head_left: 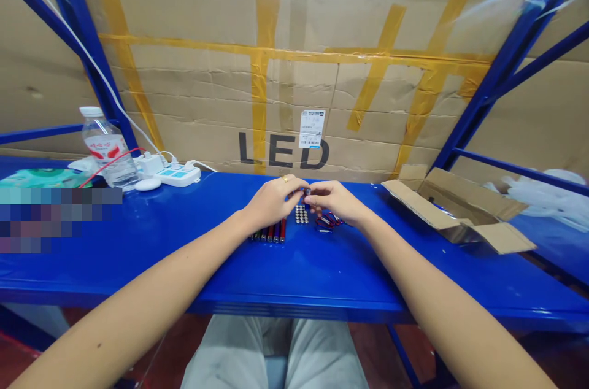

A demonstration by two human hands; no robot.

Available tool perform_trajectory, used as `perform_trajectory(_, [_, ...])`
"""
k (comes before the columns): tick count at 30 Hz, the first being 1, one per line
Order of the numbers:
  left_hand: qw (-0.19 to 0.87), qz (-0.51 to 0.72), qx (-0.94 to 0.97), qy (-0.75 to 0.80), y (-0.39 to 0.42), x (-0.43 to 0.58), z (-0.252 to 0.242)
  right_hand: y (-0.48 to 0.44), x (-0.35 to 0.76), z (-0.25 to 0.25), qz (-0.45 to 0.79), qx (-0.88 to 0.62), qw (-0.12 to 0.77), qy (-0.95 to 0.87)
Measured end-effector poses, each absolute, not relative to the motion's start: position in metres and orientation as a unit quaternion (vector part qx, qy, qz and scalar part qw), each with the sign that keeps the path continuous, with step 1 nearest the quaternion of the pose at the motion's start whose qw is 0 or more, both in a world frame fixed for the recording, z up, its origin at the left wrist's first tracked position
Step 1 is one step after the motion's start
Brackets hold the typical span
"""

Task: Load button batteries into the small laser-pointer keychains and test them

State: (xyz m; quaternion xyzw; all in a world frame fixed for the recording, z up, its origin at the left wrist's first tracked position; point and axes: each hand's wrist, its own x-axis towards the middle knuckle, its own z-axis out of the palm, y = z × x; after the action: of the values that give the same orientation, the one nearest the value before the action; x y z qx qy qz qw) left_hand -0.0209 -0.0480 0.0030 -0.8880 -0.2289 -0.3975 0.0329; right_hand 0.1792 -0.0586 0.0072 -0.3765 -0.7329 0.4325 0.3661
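Bare forearms (151, 291) are seen nearest the head camera, stretched forward from both lower corners above grey trousers (276, 352) and over the front edge of a blue table (151, 254). Beyond them, the left hand (272, 201) and the right hand (337, 200) are brought together at the fingertips near the middle of the table; a gold-coloured ring (286, 178) is worn on the left. Between the fingertips a small piece (308, 191) is held, pinched by the right thumb and fingers; whether it is also gripped by the left cannot be told, as its fingers are partly hidden.

Just below the hands, small round metal parts (302, 215) are set out in a compact grid. To their left, slim coloured tubes (276, 232) are laid side by side, partly covered by the left hand. To their right, red and blue clips (327, 221) are gathered in a loose pile near the right hand.

Farther right, an opened cardboard box (426, 202) is placed with its flaps spread. At the left, a clear bottle (109, 153) is stood near a white power strip (181, 175). Behind everything, a large cardboard panel (207, 94) is seen, crossed by yellow tape (259, 82) and printed with "LED".
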Motion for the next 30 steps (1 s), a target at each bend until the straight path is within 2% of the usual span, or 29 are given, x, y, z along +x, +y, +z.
perform_trajectory(10, [0.002,-0.375,-0.897,-0.234,-0.051,-0.019,0.001,-0.055,0.178,0.009,0.398,-0.379,0.4,-0.733])
perform_trajectory(16, [0.029,-0.365,-0.867,-0.337,-0.03,-0.039,0.008,-0.055,0.177,0.006,0.278,-0.414,0.39,-0.774])
perform_trajectory(19, [0.048,-0.298,-0.868,-0.394,-0.01,-0.058,0.005,-0.055,0.178,0.004,0.235,-0.407,0.375,-0.799])
perform_trajectory(25, [0.011,-0.127,-0.883,-0.452,0.01,-0.078,-0.01,-0.054,0.179,0.002,0.196,-0.412,0.362,-0.813])
perform_trajectory(30, [0.028,-0.077,-0.89,-0.448,0.011,-0.073,-0.013,-0.054,0.178,0.002,0.194,-0.422,0.353,-0.812])
